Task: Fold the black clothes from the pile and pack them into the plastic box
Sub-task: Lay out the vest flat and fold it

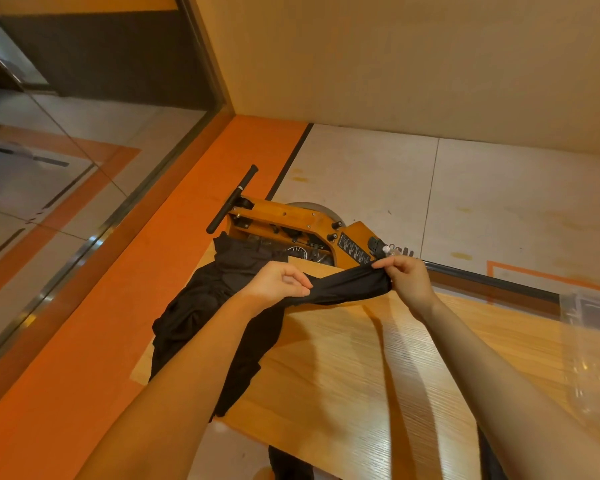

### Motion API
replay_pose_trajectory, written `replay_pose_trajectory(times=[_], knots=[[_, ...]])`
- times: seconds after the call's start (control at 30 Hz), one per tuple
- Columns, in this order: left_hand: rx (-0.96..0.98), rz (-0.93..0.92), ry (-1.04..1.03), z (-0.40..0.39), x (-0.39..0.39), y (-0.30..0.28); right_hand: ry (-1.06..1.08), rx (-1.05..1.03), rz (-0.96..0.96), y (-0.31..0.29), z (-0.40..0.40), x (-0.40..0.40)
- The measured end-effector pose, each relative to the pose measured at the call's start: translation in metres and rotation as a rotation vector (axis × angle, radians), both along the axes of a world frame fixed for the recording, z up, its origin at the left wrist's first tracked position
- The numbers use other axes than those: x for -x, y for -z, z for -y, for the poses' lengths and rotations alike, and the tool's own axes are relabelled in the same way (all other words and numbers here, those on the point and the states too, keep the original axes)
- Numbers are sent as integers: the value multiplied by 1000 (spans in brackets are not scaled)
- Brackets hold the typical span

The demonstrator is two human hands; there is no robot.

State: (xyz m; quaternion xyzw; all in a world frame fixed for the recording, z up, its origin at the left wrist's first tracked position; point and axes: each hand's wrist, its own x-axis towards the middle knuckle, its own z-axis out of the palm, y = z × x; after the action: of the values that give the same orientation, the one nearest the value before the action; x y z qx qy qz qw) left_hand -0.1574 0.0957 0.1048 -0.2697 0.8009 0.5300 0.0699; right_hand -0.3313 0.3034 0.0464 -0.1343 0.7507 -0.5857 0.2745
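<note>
You hold a soft black fabric garment [347, 284] drawn out between both hands above the pale wooden tabletop [361, 368]: your left hand [278, 284] pinches one end with curled fingers, your right hand [407, 277] pinches the other. Its long axis runs fingers to fingers, the slack hanging below your left. The clear plastic box [589, 341] lies beyond your right fingers, so I judge that hand nearer for packing.

Looked like a gym or fitness studio, not a home. Wooden rowing machine [291, 230] with black handle bar [232, 199] parked at the wall. Orange carpet strip [118, 289] beside pale floor tiles [499, 188]. Glass partition [66, 168] along the left. Wood-grain worktop [361, 358] up front.
</note>
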Motion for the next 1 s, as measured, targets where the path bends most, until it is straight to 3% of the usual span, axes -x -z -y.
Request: replay_pose_trajectory(times=[0.2, 1.0], knots=[[28, 28, 62, 10, -11, 5, -35, -59, -33, 6, 10, -3], [32, -22, -41, 36, -31, 34, -248, -25, -40, 10, 103, -108]])
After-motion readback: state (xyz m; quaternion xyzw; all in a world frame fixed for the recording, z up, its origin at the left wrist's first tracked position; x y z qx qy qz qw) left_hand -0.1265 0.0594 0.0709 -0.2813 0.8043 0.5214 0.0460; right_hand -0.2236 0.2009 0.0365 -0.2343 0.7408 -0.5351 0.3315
